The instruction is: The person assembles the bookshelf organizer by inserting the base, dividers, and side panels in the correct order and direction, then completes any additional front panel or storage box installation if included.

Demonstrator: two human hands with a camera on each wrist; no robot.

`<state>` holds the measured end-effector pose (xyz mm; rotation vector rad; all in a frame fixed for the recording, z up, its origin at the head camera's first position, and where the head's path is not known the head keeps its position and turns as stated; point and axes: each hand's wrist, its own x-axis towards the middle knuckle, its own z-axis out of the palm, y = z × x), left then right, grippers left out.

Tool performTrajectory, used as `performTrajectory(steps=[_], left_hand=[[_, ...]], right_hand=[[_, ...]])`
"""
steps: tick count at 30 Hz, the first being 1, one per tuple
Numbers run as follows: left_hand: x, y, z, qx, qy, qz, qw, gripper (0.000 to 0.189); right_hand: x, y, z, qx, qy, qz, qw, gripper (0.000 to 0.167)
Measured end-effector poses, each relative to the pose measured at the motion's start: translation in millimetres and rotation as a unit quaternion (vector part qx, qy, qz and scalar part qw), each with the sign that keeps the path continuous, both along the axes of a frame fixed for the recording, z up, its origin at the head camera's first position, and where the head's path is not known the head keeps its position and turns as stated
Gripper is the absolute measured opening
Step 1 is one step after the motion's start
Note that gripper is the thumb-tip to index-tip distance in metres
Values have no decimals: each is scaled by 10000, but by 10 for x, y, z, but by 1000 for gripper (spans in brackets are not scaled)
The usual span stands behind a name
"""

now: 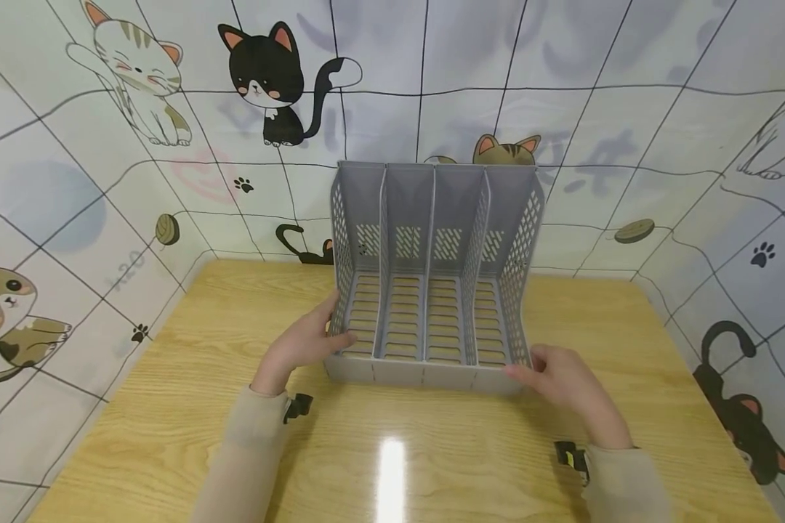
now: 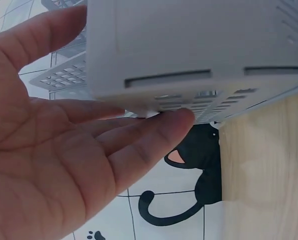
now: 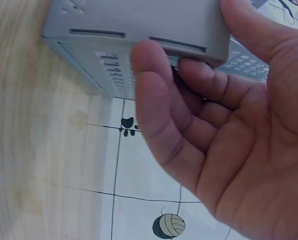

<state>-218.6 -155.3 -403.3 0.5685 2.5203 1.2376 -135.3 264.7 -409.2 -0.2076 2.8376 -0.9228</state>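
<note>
A grey plastic file organizer [image 1: 405, 372] stands upright on the table with its slotted floor, perforated dividers and several compartments facing me. My left hand [image 1: 306, 335] holds its front left corner, thumb over the low front edge and fingers along the outer side. At the opposite corner, my right hand [image 1: 565, 379] pinches the organizer the same way, thumb on the front lip. In the left wrist view, the fingers [image 2: 154, 135] lie against the organizer's side wall [image 2: 189, 40]. Curled fingers [image 3: 154, 90] press the other side wall [image 3: 139, 20] in the right wrist view.
The light wooden table [image 1: 340, 450] has a bright reflection near its front. A cloth backdrop [image 1: 392, 58] with cat drawings and grid lines rises behind the organizer and along both sides. Small black devices [image 1: 297, 407] are worn at the wrists.
</note>
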Motion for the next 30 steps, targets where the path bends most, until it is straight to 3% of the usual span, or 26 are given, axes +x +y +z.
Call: performTrajectory(steps=[10, 17, 30], left_hand=[[-92, -44, -53, -165, 414, 108, 9989, 85], [-123, -50, -78, -60, 225, 239, 9994, 84], [-178, -87, -147, 347, 261, 229, 9988, 78]], right_hand=[[-98, -96, -123, -62, 828, -120, 9965, 40], [-141, -109, -170, 9, 1003, -209, 9947, 43], [-212, -72, -265, -47, 1208, -123, 9926, 38]])
